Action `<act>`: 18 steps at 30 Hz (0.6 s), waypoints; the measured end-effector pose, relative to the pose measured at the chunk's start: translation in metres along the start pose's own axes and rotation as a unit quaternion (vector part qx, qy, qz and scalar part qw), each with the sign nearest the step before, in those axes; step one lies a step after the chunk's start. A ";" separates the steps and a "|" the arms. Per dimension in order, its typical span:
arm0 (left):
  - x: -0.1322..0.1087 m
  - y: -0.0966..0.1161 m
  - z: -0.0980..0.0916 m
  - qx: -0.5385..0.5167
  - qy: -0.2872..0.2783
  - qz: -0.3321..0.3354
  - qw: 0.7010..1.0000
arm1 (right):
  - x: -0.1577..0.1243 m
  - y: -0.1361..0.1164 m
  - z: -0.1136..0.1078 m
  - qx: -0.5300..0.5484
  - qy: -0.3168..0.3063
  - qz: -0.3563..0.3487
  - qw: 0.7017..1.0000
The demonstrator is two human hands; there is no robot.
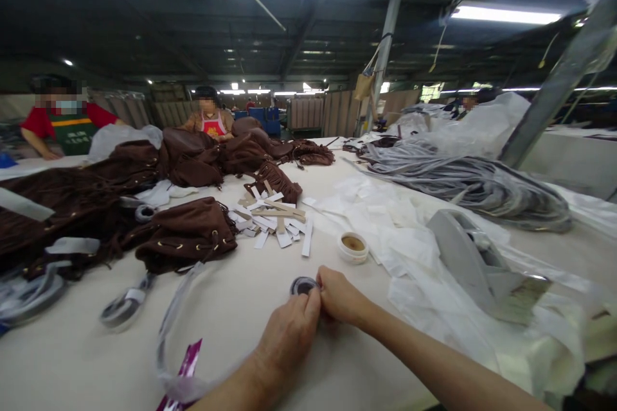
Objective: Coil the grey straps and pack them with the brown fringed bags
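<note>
Grey coiled strap [303,285] sits gripped in curled fingers where left hand [292,329] and right hand [340,295] meet above the pale table [87,366], forearms angled inward

Small grey strap coil [303,284], spiral-shaped, at the fingers [313,300]

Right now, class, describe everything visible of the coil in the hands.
The coil is a small roll of grey and dark strip, its layered turns facing up; its material is unclear. The left hand and right hand close on its near and right edges, hiding part. Whether it touches the pale table is unclear.
</note>
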State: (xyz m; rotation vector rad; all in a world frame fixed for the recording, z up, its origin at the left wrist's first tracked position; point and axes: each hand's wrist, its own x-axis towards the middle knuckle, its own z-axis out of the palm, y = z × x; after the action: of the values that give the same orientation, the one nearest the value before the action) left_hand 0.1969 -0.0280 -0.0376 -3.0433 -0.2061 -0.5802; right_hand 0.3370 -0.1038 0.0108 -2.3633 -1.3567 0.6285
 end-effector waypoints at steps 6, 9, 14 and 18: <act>-0.006 -0.030 -0.030 -0.070 -0.082 0.036 0.994 | 0.011 -0.008 -0.010 -0.052 -0.006 -0.093 0.994; -0.009 -0.041 -0.033 -0.079 -0.094 0.066 0.990 | 0.016 -0.013 -0.015 -0.079 -0.028 -0.138 0.987; -0.006 -0.021 -0.015 -0.018 -0.034 0.026 0.999 | 0.015 -0.018 -0.019 -0.076 -0.043 -0.098 0.991; 0.001 0.006 -0.008 -0.019 -0.024 -0.028 0.999 | 0.005 -0.015 -0.011 -0.064 -0.061 -0.024 0.996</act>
State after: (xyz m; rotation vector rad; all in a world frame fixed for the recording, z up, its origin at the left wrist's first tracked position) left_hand 0.1955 -0.0349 -0.0300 -3.0990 -0.2853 -0.5196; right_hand 0.3340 -0.0927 0.0263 -2.4191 -1.5446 0.7023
